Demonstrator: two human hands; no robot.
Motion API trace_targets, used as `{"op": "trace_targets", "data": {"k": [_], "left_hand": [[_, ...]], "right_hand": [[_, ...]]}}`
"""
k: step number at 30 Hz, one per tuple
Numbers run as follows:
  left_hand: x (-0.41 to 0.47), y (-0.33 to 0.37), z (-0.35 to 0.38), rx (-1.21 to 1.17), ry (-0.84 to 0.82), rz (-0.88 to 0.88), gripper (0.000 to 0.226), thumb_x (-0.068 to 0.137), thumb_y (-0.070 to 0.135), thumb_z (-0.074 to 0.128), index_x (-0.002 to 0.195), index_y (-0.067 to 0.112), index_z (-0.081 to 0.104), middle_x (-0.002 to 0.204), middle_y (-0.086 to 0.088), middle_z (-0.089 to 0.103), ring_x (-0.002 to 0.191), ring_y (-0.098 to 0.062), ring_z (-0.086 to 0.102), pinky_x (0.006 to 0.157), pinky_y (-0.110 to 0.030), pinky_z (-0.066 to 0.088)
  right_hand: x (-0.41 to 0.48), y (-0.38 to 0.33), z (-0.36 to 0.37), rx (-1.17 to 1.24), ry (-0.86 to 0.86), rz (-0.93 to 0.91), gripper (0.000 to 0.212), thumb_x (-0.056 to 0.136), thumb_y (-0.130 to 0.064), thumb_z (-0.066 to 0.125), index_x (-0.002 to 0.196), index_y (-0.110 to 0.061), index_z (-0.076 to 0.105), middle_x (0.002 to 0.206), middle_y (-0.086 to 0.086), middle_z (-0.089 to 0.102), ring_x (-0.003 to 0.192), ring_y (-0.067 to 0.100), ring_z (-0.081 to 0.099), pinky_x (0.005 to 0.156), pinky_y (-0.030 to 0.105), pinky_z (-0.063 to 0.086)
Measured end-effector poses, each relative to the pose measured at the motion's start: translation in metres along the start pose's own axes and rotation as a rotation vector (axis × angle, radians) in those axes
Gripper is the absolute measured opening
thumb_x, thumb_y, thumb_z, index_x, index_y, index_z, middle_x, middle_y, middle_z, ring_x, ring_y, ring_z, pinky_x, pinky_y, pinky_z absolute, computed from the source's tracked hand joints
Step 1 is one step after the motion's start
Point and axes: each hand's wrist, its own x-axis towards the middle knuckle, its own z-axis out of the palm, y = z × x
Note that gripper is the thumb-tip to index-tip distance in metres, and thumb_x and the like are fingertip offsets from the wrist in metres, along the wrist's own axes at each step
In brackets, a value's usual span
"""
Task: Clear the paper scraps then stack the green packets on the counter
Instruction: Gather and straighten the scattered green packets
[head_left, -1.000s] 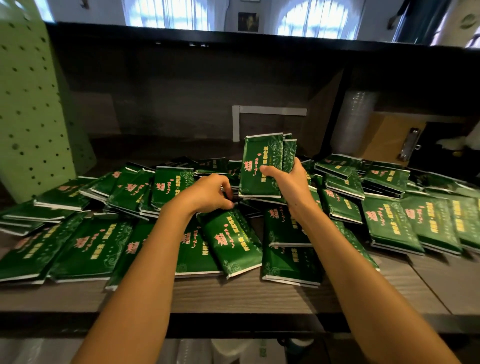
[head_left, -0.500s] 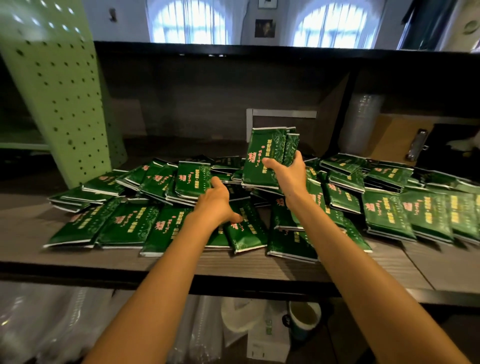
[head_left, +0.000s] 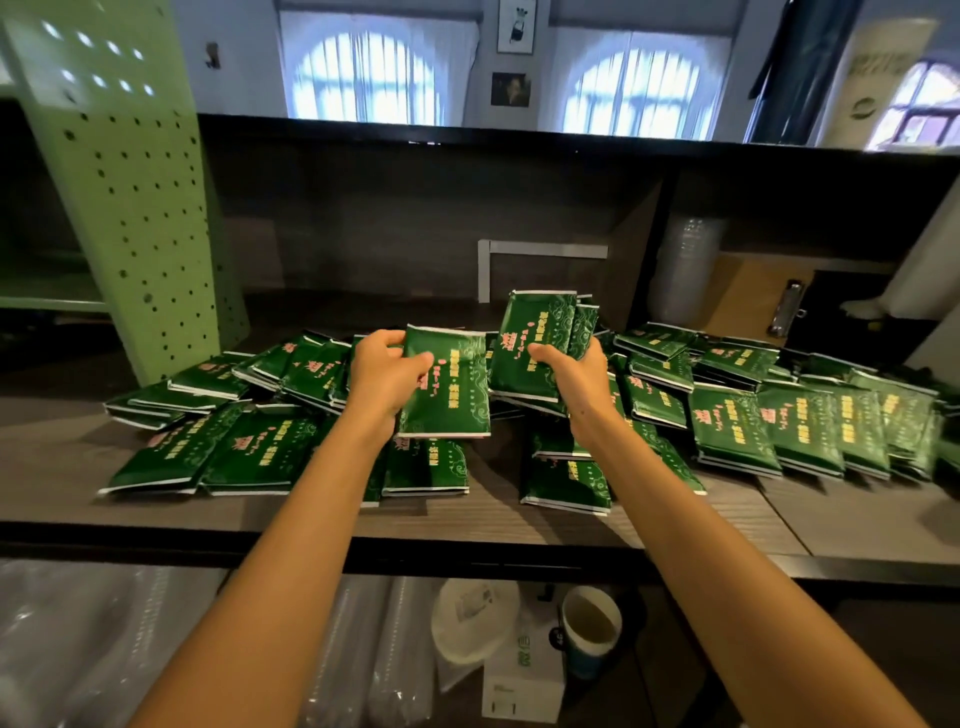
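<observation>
Several green packets with pink and yellow print lie scattered in a loose heap (head_left: 249, 452) across the wooden counter (head_left: 519, 525). My left hand (head_left: 382, 379) grips one green packet (head_left: 452, 389) by its left edge, lifted upright above the heap. My right hand (head_left: 569, 371) holds a small stack of green packets (head_left: 535, 338) upright, just right of the single packet. The two held lots are close but apart. No paper scraps are visible.
A green perforated panel (head_left: 130, 182) stands at the left end of the counter. A clipboard (head_left: 779, 306) and stacked clear cups (head_left: 685, 270) sit at the back right. Below the counter are plastic sleeves (head_left: 78, 639), a white box (head_left: 522, 680) and a paper cup (head_left: 592, 629).
My left hand has picked one packet off the heap and raised it beside the stack in my right hand. The view has pulled back and tilted up.
</observation>
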Motion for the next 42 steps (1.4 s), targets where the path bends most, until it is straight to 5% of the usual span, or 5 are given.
{"op": "trace_targets", "data": {"k": [7, 16, 21, 32, 42], "left_hand": [[0.012, 0.009, 0.023, -0.200, 0.010, 0.075, 0.025, 0.092, 0.005, 0.053, 0.118, 0.008, 0.053, 0.108, -0.006, 0.063, 0.092, -0.017, 0.063, 0.075, -0.032, 0.055], [0.063, 0.003, 0.046, -0.079, -0.021, 0.091, 0.028, 0.095, 0.012, 0.050, 0.122, 0.013, 0.045, 0.121, -0.008, 0.056, 0.098, -0.018, 0.059, 0.076, -0.030, 0.051], [0.081, 0.002, 0.046, -0.081, -0.128, 0.068, 0.033, 0.099, 0.011, 0.039, 0.132, 0.010, 0.044, 0.123, -0.007, 0.055, 0.096, -0.013, 0.059, 0.072, -0.024, 0.051], [0.091, -0.027, -0.004, 0.932, 0.154, 0.026, 0.057, 0.088, 0.028, 0.063, 0.135, 0.011, 0.037, 0.140, -0.019, 0.035, 0.131, -0.039, 0.029, 0.103, -0.047, 0.031], [0.084, -0.024, 0.000, 0.521, 0.117, 0.108, 0.070, 0.080, 0.004, 0.071, 0.138, 0.013, 0.034, 0.130, -0.015, 0.049, 0.122, -0.027, 0.044, 0.092, -0.033, 0.042]], "right_hand": [[-0.002, 0.003, 0.018, 0.014, -0.103, 0.043, 0.086, 0.073, -0.028, 0.073, 0.145, -0.012, 0.029, 0.145, 0.004, 0.041, 0.128, 0.025, 0.044, 0.106, 0.043, 0.036], [0.027, 0.002, 0.050, 0.113, -0.221, 0.091, 0.112, 0.048, -0.080, 0.059, 0.143, -0.025, 0.036, 0.149, 0.000, 0.038, 0.134, 0.022, 0.039, 0.112, 0.048, 0.030], [0.048, 0.012, 0.056, 0.073, -0.232, 0.097, 0.056, 0.068, -0.031, 0.076, 0.118, -0.019, 0.055, 0.117, 0.002, 0.065, 0.109, 0.023, 0.061, 0.103, 0.045, 0.043], [0.066, 0.021, 0.052, 0.041, -0.129, 0.062, 0.083, 0.078, -0.032, 0.070, 0.146, -0.015, 0.026, 0.147, 0.001, 0.038, 0.133, 0.023, 0.038, 0.107, 0.042, 0.033], [0.064, 0.029, 0.050, 0.063, -0.112, 0.008, 0.092, 0.065, -0.039, 0.072, 0.144, -0.015, 0.031, 0.140, 0.002, 0.047, 0.127, 0.023, 0.045, 0.108, 0.047, 0.036]]}}
